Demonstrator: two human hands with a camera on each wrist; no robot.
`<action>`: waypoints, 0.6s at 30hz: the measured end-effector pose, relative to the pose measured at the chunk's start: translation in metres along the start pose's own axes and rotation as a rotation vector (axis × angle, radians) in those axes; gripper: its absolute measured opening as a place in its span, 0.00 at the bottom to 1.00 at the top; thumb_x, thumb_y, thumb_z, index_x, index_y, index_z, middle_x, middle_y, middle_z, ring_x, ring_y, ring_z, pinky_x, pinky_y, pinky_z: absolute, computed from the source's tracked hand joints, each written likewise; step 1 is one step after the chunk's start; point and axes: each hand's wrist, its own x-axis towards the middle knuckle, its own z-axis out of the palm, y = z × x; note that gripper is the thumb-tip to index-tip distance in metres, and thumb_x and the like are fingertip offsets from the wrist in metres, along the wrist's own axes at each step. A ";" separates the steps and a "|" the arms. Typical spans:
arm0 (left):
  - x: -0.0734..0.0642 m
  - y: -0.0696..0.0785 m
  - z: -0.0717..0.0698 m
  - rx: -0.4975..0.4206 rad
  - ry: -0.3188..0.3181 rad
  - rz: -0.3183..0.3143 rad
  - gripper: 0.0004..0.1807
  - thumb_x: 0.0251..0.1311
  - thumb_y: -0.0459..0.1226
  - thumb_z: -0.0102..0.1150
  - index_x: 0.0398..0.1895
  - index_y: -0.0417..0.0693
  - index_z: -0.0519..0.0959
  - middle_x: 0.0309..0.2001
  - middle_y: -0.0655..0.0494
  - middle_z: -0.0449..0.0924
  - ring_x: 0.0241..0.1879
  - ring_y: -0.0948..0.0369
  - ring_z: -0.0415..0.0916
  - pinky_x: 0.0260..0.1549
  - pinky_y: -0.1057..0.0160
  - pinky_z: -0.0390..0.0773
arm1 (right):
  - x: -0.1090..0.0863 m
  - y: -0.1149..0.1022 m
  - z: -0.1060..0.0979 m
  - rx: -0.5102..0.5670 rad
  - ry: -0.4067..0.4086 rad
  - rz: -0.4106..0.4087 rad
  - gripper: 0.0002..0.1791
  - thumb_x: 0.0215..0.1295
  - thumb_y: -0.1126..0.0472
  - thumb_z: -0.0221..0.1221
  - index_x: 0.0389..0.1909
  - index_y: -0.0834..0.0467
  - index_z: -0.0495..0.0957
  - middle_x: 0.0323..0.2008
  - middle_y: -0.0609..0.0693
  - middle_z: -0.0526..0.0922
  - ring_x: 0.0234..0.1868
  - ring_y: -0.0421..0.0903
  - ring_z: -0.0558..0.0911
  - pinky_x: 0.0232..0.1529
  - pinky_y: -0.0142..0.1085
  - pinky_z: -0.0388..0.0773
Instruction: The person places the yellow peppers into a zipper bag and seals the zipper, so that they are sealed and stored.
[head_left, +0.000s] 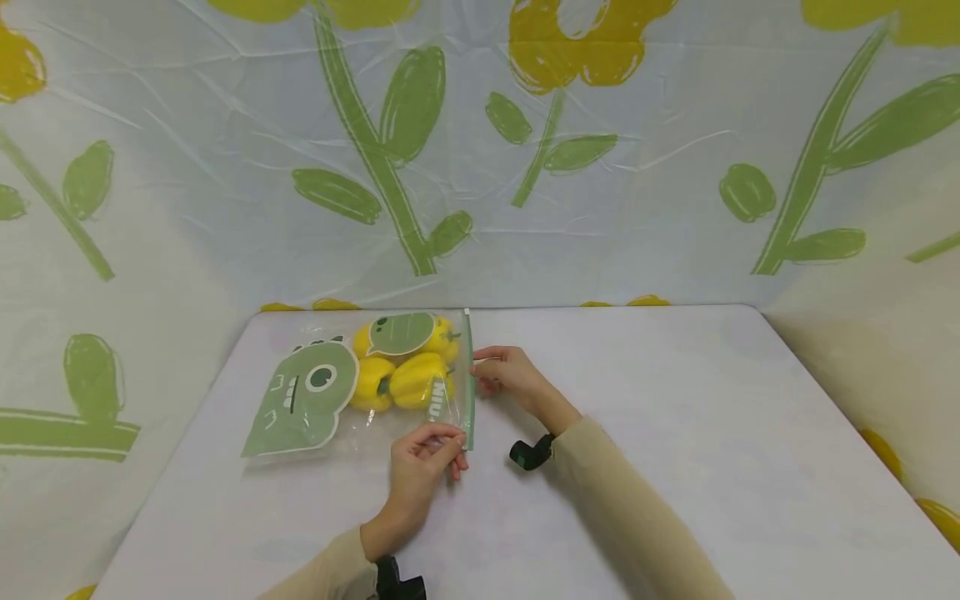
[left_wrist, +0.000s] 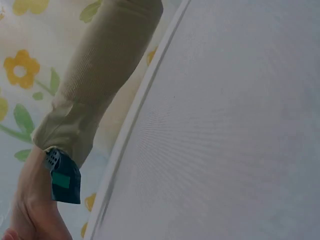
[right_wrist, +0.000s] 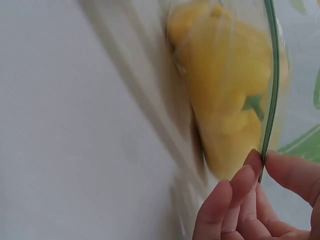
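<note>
A clear zip bag (head_left: pixel 352 433) with a green monster print lies flat on the white table, its green zip strip (head_left: pixel 469 392) facing right. Inside are three yellow bell peppers (head_left: pixel 422 379), close to the strip. My right hand (head_left: pixel 517 377) pinches the strip toward its far half; in the right wrist view, thumb and fingertips (right_wrist: pixel 253 159) meet on the green zip. At the near end of the strip, my left hand (head_left: pixel 423 471) pinches the bag's corner between thumb and fingers. The left wrist view does not show the bag.
The white table (head_left: pixel 675 400) has a raised-looking edge in the left wrist view. Flower-printed cloth (head_left: pixel 637 233) hangs behind and at both sides. Black wrist devices (head_left: pixel 531 452) sit by each cuff.
</note>
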 end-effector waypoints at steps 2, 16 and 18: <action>0.000 0.000 0.000 0.004 0.003 -0.004 0.02 0.56 0.20 0.62 0.32 0.29 0.80 0.18 0.37 0.76 0.13 0.59 0.74 0.14 0.65 0.76 | -0.008 0.003 0.002 -0.001 -0.003 -0.013 0.22 0.62 0.65 0.61 0.56 0.70 0.74 0.24 0.52 0.80 0.25 0.45 0.77 0.32 0.36 0.77; 0.000 0.002 0.001 0.008 0.027 -0.094 0.03 0.55 0.21 0.64 0.30 0.34 0.82 0.17 0.48 0.77 0.13 0.61 0.74 0.13 0.66 0.74 | -0.009 0.027 0.004 0.151 -0.017 -0.071 0.22 0.62 0.68 0.59 0.57 0.72 0.72 0.28 0.48 0.83 0.28 0.43 0.78 0.36 0.33 0.78; 0.000 0.001 0.001 0.011 0.034 -0.113 0.04 0.54 0.21 0.64 0.30 0.35 0.82 0.17 0.49 0.77 0.13 0.61 0.74 0.13 0.67 0.74 | -0.009 0.029 0.004 0.151 -0.018 -0.073 0.23 0.62 0.68 0.58 0.57 0.72 0.72 0.28 0.47 0.84 0.29 0.42 0.79 0.37 0.33 0.78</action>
